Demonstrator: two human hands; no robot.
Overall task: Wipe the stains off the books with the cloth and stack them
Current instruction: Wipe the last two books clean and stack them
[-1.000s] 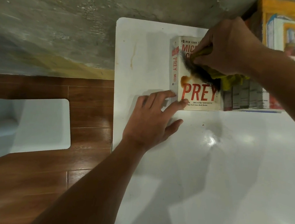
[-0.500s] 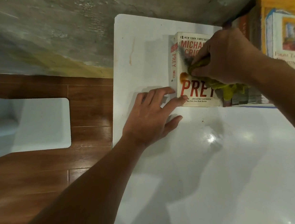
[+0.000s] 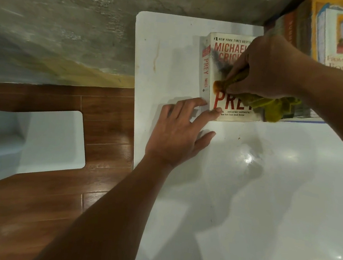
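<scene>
Head view: the thick white paperback book [image 3: 230, 77] lies flat near the far edge of the glossy white surface [image 3: 243, 197]. The right hand [image 3: 268, 67] has its grip bunched around the yellow-green cloth [image 3: 270, 109], pressing it on the orange stain [image 3: 218, 86]. The left hand [image 3: 178, 134], fingers flat, steadies the book's near corner. Short, firm strokes with that corner pinned should work best. Readable: "MICHAEL", "PREY", "#1 NEW YORK TIMES".

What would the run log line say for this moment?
step: wiping | right hand: grips yellow cloth on Prey paperback | left hand: steadies book corner | orange stain: remains
</scene>
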